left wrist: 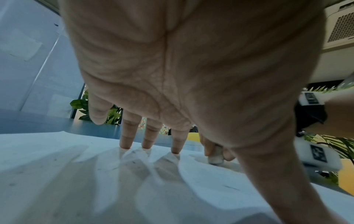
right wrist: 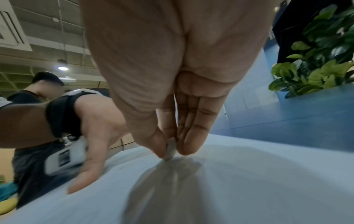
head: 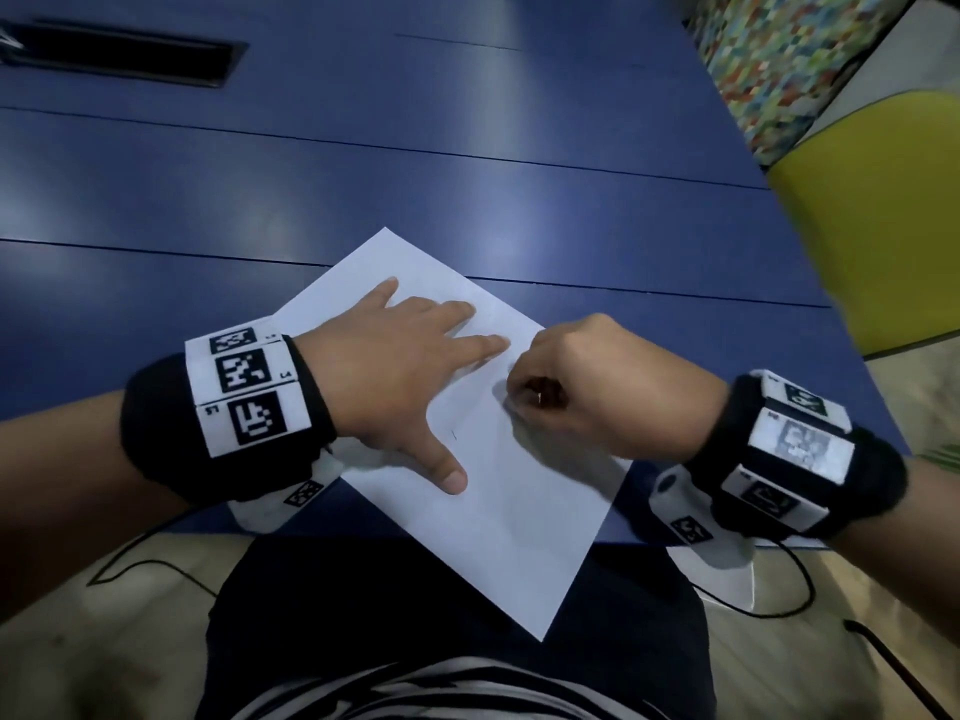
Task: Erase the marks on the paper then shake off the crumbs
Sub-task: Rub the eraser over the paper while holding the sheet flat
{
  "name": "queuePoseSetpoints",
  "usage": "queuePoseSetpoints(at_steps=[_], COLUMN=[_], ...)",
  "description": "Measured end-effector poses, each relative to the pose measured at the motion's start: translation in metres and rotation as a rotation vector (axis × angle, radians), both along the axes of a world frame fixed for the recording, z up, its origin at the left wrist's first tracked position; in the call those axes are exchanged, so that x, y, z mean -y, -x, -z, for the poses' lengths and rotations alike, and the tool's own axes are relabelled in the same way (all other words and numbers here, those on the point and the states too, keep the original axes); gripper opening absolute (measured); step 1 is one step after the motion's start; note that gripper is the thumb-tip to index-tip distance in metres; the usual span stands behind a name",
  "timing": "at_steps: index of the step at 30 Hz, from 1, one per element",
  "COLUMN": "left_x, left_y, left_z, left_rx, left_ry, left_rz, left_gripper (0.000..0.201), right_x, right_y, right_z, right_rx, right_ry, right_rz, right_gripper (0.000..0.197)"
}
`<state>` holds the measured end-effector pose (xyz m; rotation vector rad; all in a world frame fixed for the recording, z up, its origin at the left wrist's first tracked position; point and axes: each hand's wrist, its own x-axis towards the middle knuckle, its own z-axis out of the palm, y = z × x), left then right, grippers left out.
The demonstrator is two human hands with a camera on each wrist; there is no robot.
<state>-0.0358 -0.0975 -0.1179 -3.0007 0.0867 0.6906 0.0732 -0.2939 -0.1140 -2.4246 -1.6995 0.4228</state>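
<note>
At the table's (head: 156, 200) six-o'clock edge, the paper (head: 519, 511) is pinned by the flat left hand (head: 384, 376), an eraser (right wrist: 170, 150) is pinched by the right hand (head: 587, 387); erasing judged underway, faint marks remaining, shaking undone.

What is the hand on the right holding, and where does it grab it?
The right hand pinches a small eraser by its upper sides, between thumb and fingers; its bottom end touches the paper.

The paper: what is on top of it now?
On the paper the left hand presses with spread, straight fingers, and the right hand pinches a small eraser with its tip on the sheet. Marks under the hands are covered. Specks lie near the left fingers.
</note>
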Motion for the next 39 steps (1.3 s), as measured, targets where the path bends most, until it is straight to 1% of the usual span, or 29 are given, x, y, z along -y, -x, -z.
queuePoseSetpoints(at_steps=[5,7,9,11,14,18,19,22,23,26,27,30,31,34,35,37,39], left_x=[-0.001,-0.001,-0.001,0.0,0.0,0.001,0.001,0.001,0.001,0.0,0.0,0.001,0.001,0.001,0.001,0.004,0.009], left_y=[-0.001,-0.001,0.0,-0.001,-0.001,-0.001,-0.001,-0.002,-0.002,-0.001,-0.001,-0.001,-0.001,0.0,0.0,0.0,-0.003], left_z=[0.001,0.002,0.001,0.001,0.001,0.0,0.0,0.001,0.001,0.0,0.0,0.0,0.0,-0.002,-0.002,-0.001,-0.003], left_rx=[0.006,0.011,0.005,0.002,-0.001,-0.012,-0.013,-0.008,-0.009,-0.012,-0.011,-0.005,-0.005,-0.017,-0.011,0.021,0.06], left_ry=[-0.001,-0.005,-0.012,-0.018,-0.036,-0.031,-0.037,-0.048,-0.048,-0.036,-0.036,-0.046,-0.048,-0.038,-0.036,-0.06,-0.09], left_rz=[0.007,0.006,0.008,0.012,0.02,0.008,0.013,0.025,0.023,0.012,0.013,0.019,0.018,0.014,0.02,0.026,0.001], left_gripper=[0.146,0.148,0.149,0.149,0.149,0.149,0.149,0.149,0.149,0.149,0.149,0.149,0.149,0.149,0.149,0.148,0.142], right_x=[-0.006,-0.005,-0.004,-0.006,-0.006,-0.003,-0.003,-0.002,-0.001,0.001,0.002,0.004,0.005,0.005,0.007,0.014,0.023], right_y=[-0.024,-0.012,0.001,-0.008,-0.023,-0.006,-0.009,-0.027,-0.027,-0.014,-0.014,-0.027,-0.028,-0.013,-0.011,-0.014,-0.018], right_z=[-0.004,-0.001,-0.001,-0.005,-0.008,-0.006,-0.008,-0.01,-0.009,-0.007,-0.009,-0.012,-0.011,-0.01,-0.012,-0.02,-0.022], right_rx=[0.061,0.078,0.054,0.052,0.061,0.038,0.032,0.034,0.038,0.028,0.013,0.003,0.013,0.039,0.036,0.035,0.03], right_ry=[-0.04,0.004,0.063,0.055,-0.021,0.054,0.06,-0.006,-0.015,0.019,0.03,-0.006,-0.016,0.019,0.023,0.005,0.003], right_rz=[0.1,0.04,-0.036,-0.004,0.067,-0.059,-0.044,0.059,0.063,-0.032,-0.022,0.098,0.108,0.031,0.035,0.111,0.154], right_gripper=[0.012,0.016,0.019,0.016,0.011,0.017,0.017,0.011,0.011,0.014,0.014,0.011,0.011,0.012,0.012,0.012,0.013])
